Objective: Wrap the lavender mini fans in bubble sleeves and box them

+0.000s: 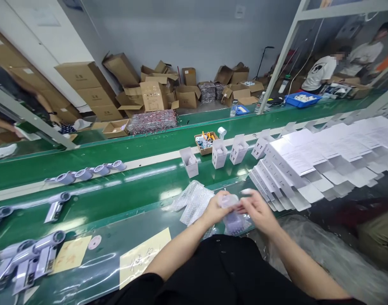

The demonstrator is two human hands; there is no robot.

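In front of my torso, my left hand (217,207) is closed around a lilac device in clear wrap (234,221), whose exact kind the wrap hides. My right hand (256,208) comes in from the other side, its fingers pinched at the wrap's upper edge. Something whitish covers one of its fingertips. Strips of bubble wrap (197,203) lie on the bench just left of my left hand. Beyond my hands, open white boxes (220,157) stand upright in a row, some with a pale item inside.
Flat-stacked white cartons with leaflets (295,156) fill the right side. Lilac hair dryers (56,207) lie on the left and along the green conveyor (143,186). A small cardboard tray (206,143) holds loose parts. Clear plastic sheeting (324,254) hangs at lower right. Co-workers sit behind.
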